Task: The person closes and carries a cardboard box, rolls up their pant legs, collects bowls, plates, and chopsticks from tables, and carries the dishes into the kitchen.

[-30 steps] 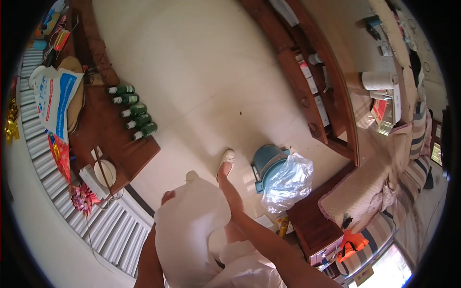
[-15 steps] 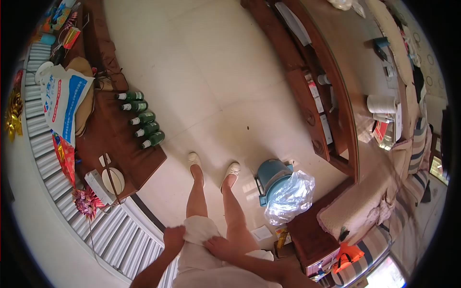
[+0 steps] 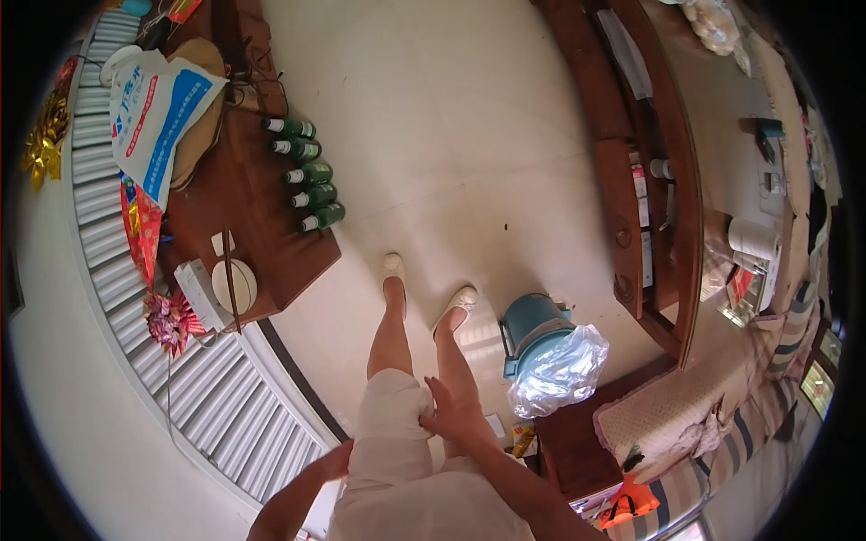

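My right hand (image 3: 456, 413) rests by the knee at the hem of the light-coloured shorts (image 3: 394, 419). Its fingers are apart, with a fingertip near the cloth and nothing gripped. At the left side of the shorts, my left hand (image 3: 339, 461) lies low against the hip. Its fingers are mostly hidden, so what they do is unclear. Beyond my hands, both feet in pale shoes (image 3: 393, 267) are on the tiled floor.
To the right stands a blue bin (image 3: 534, 317) with a clear plastic bag (image 3: 564, 370) over it. Several green bottles (image 3: 310, 173) line the edge of a brown cabinet (image 3: 203, 216) on the left. A glass-topped table (image 3: 683, 180) is at the right, near a covered sofa (image 3: 663, 424).
My left hand has left the front of the shorts and moved down to the hip. My right hand has moved forward to the knee, its fingers now spread. The view has shifted.
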Available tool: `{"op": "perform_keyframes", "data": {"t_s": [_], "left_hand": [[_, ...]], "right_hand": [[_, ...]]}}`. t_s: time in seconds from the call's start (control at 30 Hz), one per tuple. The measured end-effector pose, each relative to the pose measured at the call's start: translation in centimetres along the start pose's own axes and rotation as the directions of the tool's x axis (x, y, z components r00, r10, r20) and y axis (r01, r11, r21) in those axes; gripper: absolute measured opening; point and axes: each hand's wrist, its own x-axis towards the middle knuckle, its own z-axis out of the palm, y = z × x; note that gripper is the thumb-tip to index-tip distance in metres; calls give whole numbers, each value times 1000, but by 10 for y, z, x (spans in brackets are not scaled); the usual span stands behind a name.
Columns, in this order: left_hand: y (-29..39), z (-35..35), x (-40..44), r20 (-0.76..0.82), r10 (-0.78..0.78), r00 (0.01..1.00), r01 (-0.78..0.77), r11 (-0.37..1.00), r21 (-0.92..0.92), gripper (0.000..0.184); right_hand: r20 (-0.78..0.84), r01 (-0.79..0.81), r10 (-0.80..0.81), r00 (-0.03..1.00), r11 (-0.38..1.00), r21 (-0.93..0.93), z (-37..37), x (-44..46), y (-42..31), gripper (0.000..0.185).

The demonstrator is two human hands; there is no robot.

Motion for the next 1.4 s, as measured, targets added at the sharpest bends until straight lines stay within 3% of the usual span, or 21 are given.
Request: {"op": "perform_keyframes", "data": {"t_s": [0.03, 0.1, 0.13, 0.17, 0.23, 0.33, 0.37, 0.43, 0.47, 0.53, 0.57, 0.63, 0.67, 0.73, 0.77, 0.8, 0.83, 1.0, 1.13, 1.2, 1.4], "left_hand": [[2, 1, -2, 81, -2, 997, 17, 982, -188, 35], [-22, -72, 54, -121, -78, 990, 31, 937, -347, 46], [-4, -63, 56, -228, 153, 962, -123, 983, 139, 54], [63, 1, 32, -77, 406, 911, -164, 526, 835, 64], [95, 24, 60, -190, 425, 885, -347, 875, 338, 56], [125, 48, 46, 49, 291, 955, -284, 859, 426, 44], [124, 45, 42, 123, 292, 948, -304, 728, 614, 43], [121, 45, 30, 128, 250, 960, -261, 629, 732, 43], [122, 50, 20, 126, 201, 971, -214, 516, 829, 44], [128, 64, 4, 88, 165, 982, -163, 524, 836, 49], [127, 72, -3, 39, 150, 988, -114, 529, 841, 48], [119, 84, -6, -20, 132, 991, -55, 538, 841, 46], [115, 91, -6, -22, 270, 963, -113, 474, 873, 39], [107, 88, -4, -8, 405, 914, -166, 393, 905, 32], [93, 79, 0, 1, 649, 761, -122, 142, 982, 25], [77, 71, 0, 78, 830, 552, -2, -92, 996, 20], [67, 68, -8, 134, 883, 450, 73, -186, 980, 17], [-11, 50, -20, -139, 820, 555, 227, 11, 974, 14], [-47, 3, -1, -123, 778, 616, -27, 178, 984, 26], [-70, -14, 7, -301, 398, 867, -176, 808, 562, 37], [-85, -17, 18, -357, 311, 881, -4, 759, 651, 40]], "right_hand": [[23, 0, -1, 1000, 1000, 26, -2, 6, 2, 82], [197, -102, 66, 978, 978, 181, -5, 22, -6, 82], [367, -228, 108, 924, 926, 302, -8, 24, -10, 84], [371, -233, 113, 922, 925, 299, -13, 21, -17, 84], [462, -546, 375, 803, 775, 320, -28, 11, -31, 80], [564, -638, 355, 746, 623, 452, -40, -13, -1, 72], [566, -636, 349, 747, 624, 455, -46, -15, -13, 72], [580, -441, 299, 757, 890, 116, -61, -24, -43, 62], [580, -440, 297, 759, 890, 120, -63, -26, -56, 62], [527, -39, 142, 838, 979, -202, -61, -23, -76, 45], [530, -39, 141, 836, 979, -198, -56, -15, -82, 45], [200, -34, 150, 968, 873, -487, -41, -3, -93, 21], [207, -32, 149, 967, 875, -482, -30, -3, -86, 21], [130, 172, -113, 985, 711, -682, -12, 0, -63, 11], [130, 170, -110, 985, 710, -683, -10, -12, -63, 11], [220, 357, -285, 933, 648, -673, -10, -30, -63, 11], [307, 528, -445, 841, 555, -643, -8, -47, -62, 11], [264, 449, -364, 893, 684, -575, -6, -86, -47, 13], [182, 335, -281, 942, 792, -511, 0, -84, -44, 22], [200, 229, -147, 969, 839, -494, -1, -86, -46, 21], [228, -135, 274, 934, 864, -485, 5, -74, -29, 20]]}}
